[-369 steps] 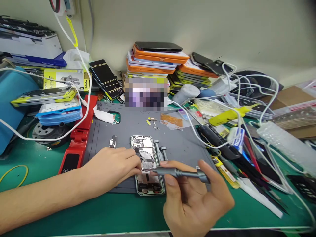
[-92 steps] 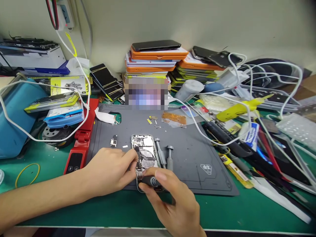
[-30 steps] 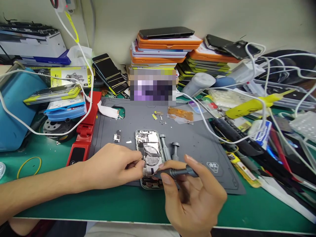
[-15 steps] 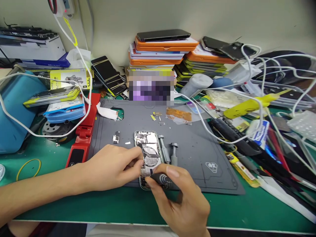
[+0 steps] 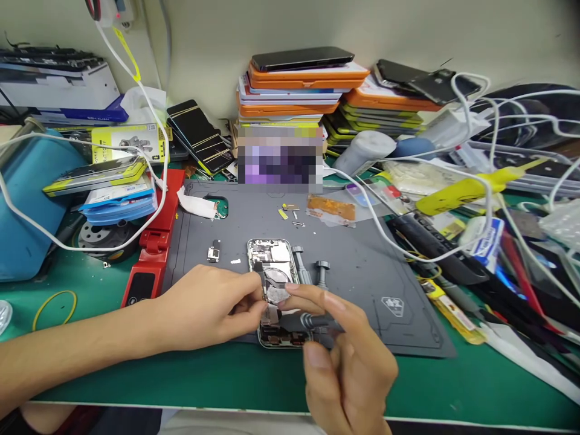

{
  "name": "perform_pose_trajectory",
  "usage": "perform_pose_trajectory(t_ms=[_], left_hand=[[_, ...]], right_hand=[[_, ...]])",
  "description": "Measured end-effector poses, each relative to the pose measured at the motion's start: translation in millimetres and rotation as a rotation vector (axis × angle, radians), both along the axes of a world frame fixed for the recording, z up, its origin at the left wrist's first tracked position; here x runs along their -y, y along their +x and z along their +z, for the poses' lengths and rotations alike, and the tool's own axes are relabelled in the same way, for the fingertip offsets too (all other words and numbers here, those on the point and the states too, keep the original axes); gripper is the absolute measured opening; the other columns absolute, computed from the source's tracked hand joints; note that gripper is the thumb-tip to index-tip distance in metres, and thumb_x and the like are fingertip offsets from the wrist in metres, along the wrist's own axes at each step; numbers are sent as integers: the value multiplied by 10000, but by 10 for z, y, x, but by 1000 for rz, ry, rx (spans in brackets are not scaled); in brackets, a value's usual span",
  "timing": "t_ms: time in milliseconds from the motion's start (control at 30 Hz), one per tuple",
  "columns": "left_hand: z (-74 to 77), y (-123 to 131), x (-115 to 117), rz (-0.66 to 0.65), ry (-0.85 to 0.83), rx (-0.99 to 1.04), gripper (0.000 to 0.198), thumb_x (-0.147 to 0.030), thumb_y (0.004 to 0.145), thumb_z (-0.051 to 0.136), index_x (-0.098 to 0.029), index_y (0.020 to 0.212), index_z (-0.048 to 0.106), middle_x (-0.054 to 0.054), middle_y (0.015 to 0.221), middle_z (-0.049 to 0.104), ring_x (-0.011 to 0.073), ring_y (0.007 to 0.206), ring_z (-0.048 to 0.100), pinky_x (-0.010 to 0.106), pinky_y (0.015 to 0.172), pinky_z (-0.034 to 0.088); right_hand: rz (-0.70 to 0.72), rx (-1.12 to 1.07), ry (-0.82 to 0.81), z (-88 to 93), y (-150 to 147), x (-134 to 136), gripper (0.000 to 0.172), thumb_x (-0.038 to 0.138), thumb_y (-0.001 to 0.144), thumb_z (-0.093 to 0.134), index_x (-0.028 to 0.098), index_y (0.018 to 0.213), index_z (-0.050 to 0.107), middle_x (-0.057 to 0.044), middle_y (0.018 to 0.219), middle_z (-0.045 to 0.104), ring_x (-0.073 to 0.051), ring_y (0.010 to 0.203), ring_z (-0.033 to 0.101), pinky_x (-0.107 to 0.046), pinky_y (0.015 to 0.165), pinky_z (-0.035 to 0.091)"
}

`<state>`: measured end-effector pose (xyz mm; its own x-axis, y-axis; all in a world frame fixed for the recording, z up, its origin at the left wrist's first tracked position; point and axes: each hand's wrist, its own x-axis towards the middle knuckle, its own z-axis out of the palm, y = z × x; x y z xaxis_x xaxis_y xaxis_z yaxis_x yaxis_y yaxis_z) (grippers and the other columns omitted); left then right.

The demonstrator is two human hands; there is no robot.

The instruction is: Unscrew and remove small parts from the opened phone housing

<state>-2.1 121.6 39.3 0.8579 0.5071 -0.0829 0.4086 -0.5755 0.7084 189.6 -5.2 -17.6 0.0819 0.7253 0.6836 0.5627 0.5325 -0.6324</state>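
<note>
An opened phone with its insides bared lies on a grey work mat. My left hand rests on the mat at the phone's left edge, fingertips pinched together against it on something I cannot make out. My right hand grips a grey screwdriver lying nearly level over the phone's lower half, forefinger stretched toward the phone's round coil. Two more grey drivers lie just right of the phone.
Small screws and yellow bits and a small part sit on the mat. A red tool lies left. White cables, a yellow tool and clutter fill the right. Stacked phone boxes stand behind.
My right hand has turned the screwdriver from end-on toward me to lying level and pointing left, and its forefinger has stretched out over the phone. My left hand has stayed in place.
</note>
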Motion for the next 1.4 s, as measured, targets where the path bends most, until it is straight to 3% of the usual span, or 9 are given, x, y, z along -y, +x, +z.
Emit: perform_pose_trajectory(t_ms=[200, 500, 833, 967, 1133, 1400], left_hand=[[-57, -17, -19, -66, 88, 73, 86, -188, 1073, 702, -225, 1086, 779, -46, 995, 825, 130, 846, 763, 222, 703, 460], [-116, -56, -42, -112, 62, 156, 76, -234, 1047, 782, -256, 1072, 850, -59, 1014, 862, 122, 887, 800, 203, 776, 509], [-103, -37, -14, -103, 128, 121, 49, -187, 1026, 773, -228, 1036, 797, -63, 968, 816, 125, 817, 755, 239, 681, 455], [-118, -41, 34, -198, 334, 134, 74, -203, 1075, 683, -215, 1067, 756, -38, 961, 774, 148, 783, 700, 297, 663, 444], [-122, -39, 88, -271, 636, 134, 225, -190, 1141, 534, -183, 993, 703, 4, 903, 725, 164, 672, 583, 362, 559, 339], [-83, -45, 61, -297, 454, 90, 149, -232, 1128, 601, -219, 1030, 712, -8, 976, 761, 151, 766, 661, 331, 621, 429]], right_hand=[[-102, 16, 40, 84, -39, -21, 679, -48, 902, 743, 208, 1516, 607, -57, 1006, 822, -190, 844, 816, -292, 710, 710], [-93, -74, 124, 106, -42, -50, 753, -82, 875, 738, 184, 1563, 582, -86, 1044, 847, -215, 877, 847, -340, 724, 739], [-188, -187, 110, 107, -60, -40, 624, -27, 897, 759, 163, 1478, 637, -81, 989, 838, -224, 820, 846, -342, 692, 735], [-192, -221, 110, 97, -63, -46, 625, -22, 915, 741, 173, 1495, 619, -73, 996, 813, -221, 818, 836, -373, 708, 739], [-181, -227, 122, 73, -57, -40, 620, -21, 920, 737, 172, 1496, 614, -83, 1004, 813, -239, 830, 838, -383, 696, 737], [-167, -250, 109, 83, -69, -32, 578, 7, 948, 727, 174, 1491, 625, -92, 1002, 830, -260, 854, 850, -369, 696, 726]])
